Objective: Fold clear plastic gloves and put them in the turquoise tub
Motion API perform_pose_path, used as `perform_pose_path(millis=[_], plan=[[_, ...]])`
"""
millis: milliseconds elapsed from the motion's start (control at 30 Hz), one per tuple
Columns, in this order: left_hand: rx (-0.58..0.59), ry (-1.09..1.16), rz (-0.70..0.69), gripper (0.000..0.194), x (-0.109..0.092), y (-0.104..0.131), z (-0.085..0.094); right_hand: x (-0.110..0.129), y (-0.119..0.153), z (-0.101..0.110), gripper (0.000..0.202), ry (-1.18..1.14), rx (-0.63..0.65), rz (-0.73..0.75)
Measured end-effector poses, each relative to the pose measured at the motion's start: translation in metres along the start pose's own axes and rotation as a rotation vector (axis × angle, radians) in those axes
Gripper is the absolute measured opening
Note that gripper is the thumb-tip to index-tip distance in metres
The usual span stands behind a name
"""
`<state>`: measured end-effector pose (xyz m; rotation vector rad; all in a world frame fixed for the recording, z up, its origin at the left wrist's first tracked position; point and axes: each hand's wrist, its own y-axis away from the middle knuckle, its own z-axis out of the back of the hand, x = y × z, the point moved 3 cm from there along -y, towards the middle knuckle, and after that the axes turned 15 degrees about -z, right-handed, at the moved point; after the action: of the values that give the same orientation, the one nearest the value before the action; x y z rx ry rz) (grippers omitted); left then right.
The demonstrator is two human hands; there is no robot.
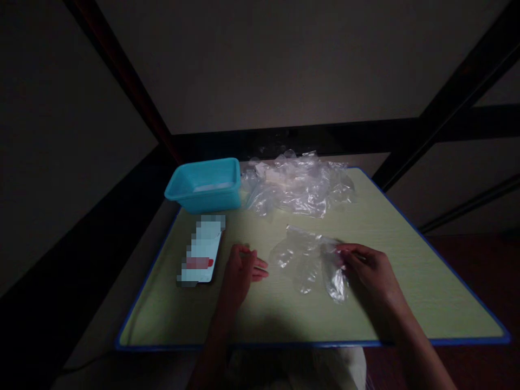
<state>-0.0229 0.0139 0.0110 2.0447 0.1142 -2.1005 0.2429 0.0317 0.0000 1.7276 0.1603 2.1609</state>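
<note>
On the table, my right hand [368, 271] pinches the right edge of a crinkled clear plastic piece [306, 262] between thumb and fingers. This piece is thin and shiny, with rounded lobes toward me; I cannot tell if it is a bag or some other wrapping. To its left, my left hand [246, 271] holds nothing, its fingers apart and pointing toward the plastic without touching it. Behind lies a loose heap of similar clear plastic [298, 184], with a pale patch showing within it.
A turquoise plastic basket [215, 200] stands at the back left with something whitish inside. Nearer me on the left lies a phone [203, 252], its screen lit and partly pixelated. The pale table [422, 292] has a blue edge, and a wall rises behind it.
</note>
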Motion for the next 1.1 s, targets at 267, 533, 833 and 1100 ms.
perform_pose_path(millis=[267, 533, 833, 1100], plan=[[-0.105, 0.014, -0.068, 0.046, -0.008, -0.006, 0.019, -0.007, 0.033, 0.005, 0.043, -0.156, 0.095, -0.243], [-0.119, -0.004, -0.113, 0.039, -0.005, -0.007, 0.028, -0.010, 0.080, -0.015, 0.050, -0.211, 0.444, -0.364], [-0.113, 0.015, -0.068, 0.045, -0.006, -0.004, 0.025, -0.008, 0.088, -0.006, 0.035, 0.078, 0.569, -0.149], [0.008, -0.036, -0.143, 0.040, -0.008, 0.004, 0.015, 0.022, 0.062, -0.004, 0.029, 0.604, 0.070, 0.526]])
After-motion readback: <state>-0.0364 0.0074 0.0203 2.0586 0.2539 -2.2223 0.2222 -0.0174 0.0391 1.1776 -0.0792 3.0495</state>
